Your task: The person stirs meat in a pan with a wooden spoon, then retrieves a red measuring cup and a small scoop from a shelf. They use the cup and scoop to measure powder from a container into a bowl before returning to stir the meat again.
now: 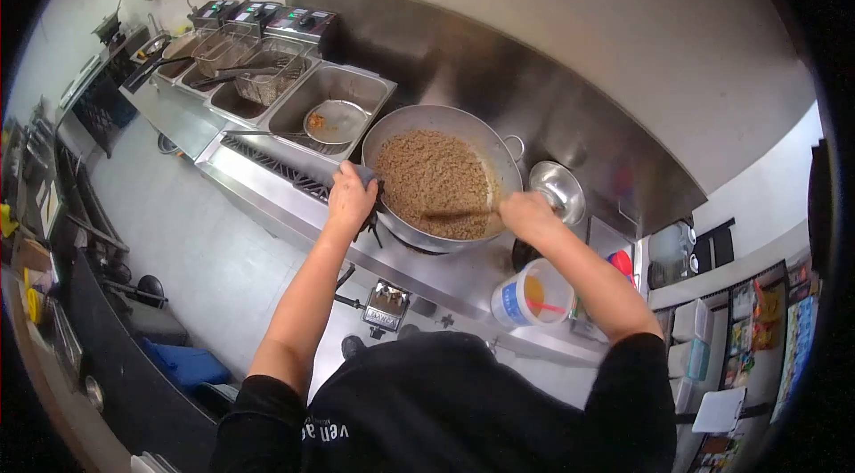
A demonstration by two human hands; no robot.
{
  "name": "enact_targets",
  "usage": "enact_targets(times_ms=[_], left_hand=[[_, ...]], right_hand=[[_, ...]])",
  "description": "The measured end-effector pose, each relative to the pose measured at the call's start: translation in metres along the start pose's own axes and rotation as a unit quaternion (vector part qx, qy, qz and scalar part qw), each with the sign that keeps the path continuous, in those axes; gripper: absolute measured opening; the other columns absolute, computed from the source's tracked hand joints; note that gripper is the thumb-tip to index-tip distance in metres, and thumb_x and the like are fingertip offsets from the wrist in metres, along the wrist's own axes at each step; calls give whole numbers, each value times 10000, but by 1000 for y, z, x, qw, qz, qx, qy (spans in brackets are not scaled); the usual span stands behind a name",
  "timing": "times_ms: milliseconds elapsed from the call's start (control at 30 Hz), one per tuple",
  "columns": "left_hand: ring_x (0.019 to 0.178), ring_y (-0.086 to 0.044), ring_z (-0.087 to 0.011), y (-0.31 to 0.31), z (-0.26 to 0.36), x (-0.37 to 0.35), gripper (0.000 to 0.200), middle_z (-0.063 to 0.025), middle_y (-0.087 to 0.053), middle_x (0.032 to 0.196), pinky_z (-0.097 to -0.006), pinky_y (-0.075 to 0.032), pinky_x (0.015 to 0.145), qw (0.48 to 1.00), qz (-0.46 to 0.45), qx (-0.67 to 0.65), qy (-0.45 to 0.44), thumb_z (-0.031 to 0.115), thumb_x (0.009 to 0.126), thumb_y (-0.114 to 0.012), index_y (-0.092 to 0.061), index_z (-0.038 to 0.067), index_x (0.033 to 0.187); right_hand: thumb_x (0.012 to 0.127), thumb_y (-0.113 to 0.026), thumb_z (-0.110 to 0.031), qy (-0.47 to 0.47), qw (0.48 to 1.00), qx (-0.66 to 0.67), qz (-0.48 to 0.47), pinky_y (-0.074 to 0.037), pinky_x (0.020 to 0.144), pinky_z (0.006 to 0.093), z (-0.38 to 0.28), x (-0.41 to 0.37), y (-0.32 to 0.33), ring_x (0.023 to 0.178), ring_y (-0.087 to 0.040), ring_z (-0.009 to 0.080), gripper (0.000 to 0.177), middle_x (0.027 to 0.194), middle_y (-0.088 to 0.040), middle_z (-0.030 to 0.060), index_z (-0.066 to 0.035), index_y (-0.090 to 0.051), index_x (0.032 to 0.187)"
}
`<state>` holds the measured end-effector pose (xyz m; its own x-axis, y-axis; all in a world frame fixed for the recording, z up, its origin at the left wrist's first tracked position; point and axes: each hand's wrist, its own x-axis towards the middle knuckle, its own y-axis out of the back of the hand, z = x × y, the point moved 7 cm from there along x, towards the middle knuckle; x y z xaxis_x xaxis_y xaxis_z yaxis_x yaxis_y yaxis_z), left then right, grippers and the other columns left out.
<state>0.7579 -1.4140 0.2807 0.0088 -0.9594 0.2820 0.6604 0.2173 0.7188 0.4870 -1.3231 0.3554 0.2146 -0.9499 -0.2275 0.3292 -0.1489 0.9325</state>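
A wide metal pan [512, 166] full of browned ground meat [436, 172] sits on the stove in front of me. My left hand [352, 198] is closed on a folded grey cloth [366, 174] against the pan's near left rim; the handle there is hidden. Over the right side of the rim, my right hand [529, 216] is closed around the end of a brown, wooden-looking spatula [452, 214]. Its far part lies in the meat, so the head's shape cannot be made out.
Left of the pan, a round strainer [337, 122] rests over a fryer well [370, 92], with fryer baskets [270, 72] beyond. A metal bowl [558, 191] stands right of the pan. Nearer me is a white plastic bucket [509, 302] holding yellowish contents and a red-handled utensil.
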Motion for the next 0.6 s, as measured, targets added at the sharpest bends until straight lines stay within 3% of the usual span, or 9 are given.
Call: enact_targets(times_ms=[100,200,267,333,400,467,533,567,600], left_hand=[[693,-629,-438,-10,3,6,418,-286,-626,740,-482,-514,630,999,3,50,9,288,869,-535,-415,-106,939],[657,-638,-413,-17,-2,12,403,-253,-630,698,-471,-522,605,995,-16,95,30,299,876,-533,-432,-85,946],[648,-641,-402,-20,-7,13,407,-245,-631,690,-465,-524,596,994,-15,109,16,312,880,-530,-436,-79,946],[638,-645,-390,-17,-7,13,412,-238,-633,683,-459,-527,588,991,-19,129,-1,326,885,-527,-440,-73,945],[652,-653,-377,-17,-4,13,431,-234,-634,685,-445,-531,590,988,-49,142,-15,352,884,-536,-443,-63,953],[634,-650,-362,-6,-5,15,413,-202,-636,670,-429,-528,570,985,-35,162,-39,351,885,-540,-447,-42,973],[595,-636,-362,15,14,14,352,-168,-635,684,-441,-510,538,974,-17,186,-129,317,907,-515,-457,-6,1035],[678,-631,-339,26,25,14,237,-142,-625,810,-421,-507,575,973,-27,188,-130,215,877,-522,-504,78,1069],[678,-631,-339,36,32,14,237,-142,-625,810,-421,-507,575,974,-29,187,-129,215,877,-522,-504,78,1069]], right_hand=[[787,-567,-137,49,996,19,-78,-542,653,386,-29,-14,1,772,-682,280,168,827,-686,143,-53,-709,820],[780,-579,-154,104,989,-64,-79,-540,612,357,-65,23,-45,764,-684,262,147,809,-683,136,-73,-701,779],[777,-573,-145,91,994,-5,52,-536,587,326,-78,63,-60,757,-687,239,131,801,-686,124,-87,-689,752],[798,-542,-128,53,984,-86,144,-537,584,327,-60,113,-75,766,-688,221,153,805,-688,112,-105,-682,743],[815,-513,-112,-8,996,-30,89,-544,626,352,-17,152,-85,809,-684,240,185,836,-691,119,-95,-695,781],[825,-520,-132,-44,998,2,51,-543,679,388,7,160,-77,839,-674,259,205,899,-688,130,-64,-686,925],[849,-527,-171,-138,987,87,15,-532,751,406,35,137,-51,897,-661,292,232,986,-669,170,-32,-696,924],[849,-536,-190,-132,987,90,-8,-526,766,409,49,124,-40,918,-653,304,244,994,-664,179,-25,-690,943],[849,-545,-209,-125,988,90,-31,-520,782,413,63,110,-29,940,-644,317,262,1003,-659,189,-18,-683,963]])
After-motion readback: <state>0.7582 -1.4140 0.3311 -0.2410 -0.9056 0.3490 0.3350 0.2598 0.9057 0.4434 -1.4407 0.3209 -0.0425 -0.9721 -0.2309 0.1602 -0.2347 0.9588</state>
